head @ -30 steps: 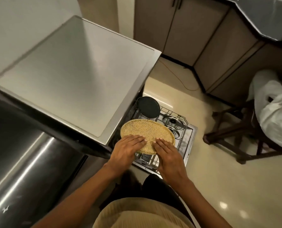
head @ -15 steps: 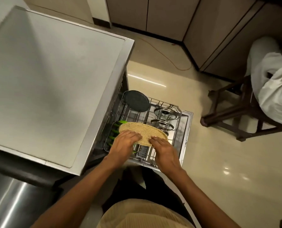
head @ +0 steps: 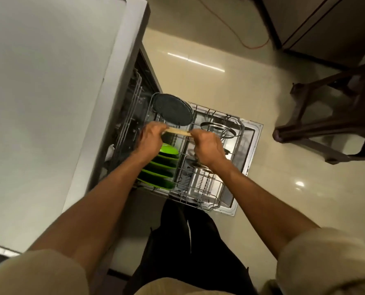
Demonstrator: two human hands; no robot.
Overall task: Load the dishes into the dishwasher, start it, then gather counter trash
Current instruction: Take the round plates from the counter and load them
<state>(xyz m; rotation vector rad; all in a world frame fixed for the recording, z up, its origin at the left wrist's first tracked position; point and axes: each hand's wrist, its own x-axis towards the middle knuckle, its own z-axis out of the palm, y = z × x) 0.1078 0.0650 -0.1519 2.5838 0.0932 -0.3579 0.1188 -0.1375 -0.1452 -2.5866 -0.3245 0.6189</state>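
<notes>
Above the pulled-out wire dishwasher rack (head: 198,184), the left hand (head: 150,139) and right hand (head: 207,147) each grip one side of a round, speckled tan plate (head: 178,131), held edge-on. It hangs over the rack between the upright dark grey plate (head: 172,109) and the row of green plates (head: 161,167). The plate should probably drop straight into a free slot, kept vertical, and both grips should loosen only once the tines bear it.
</notes>
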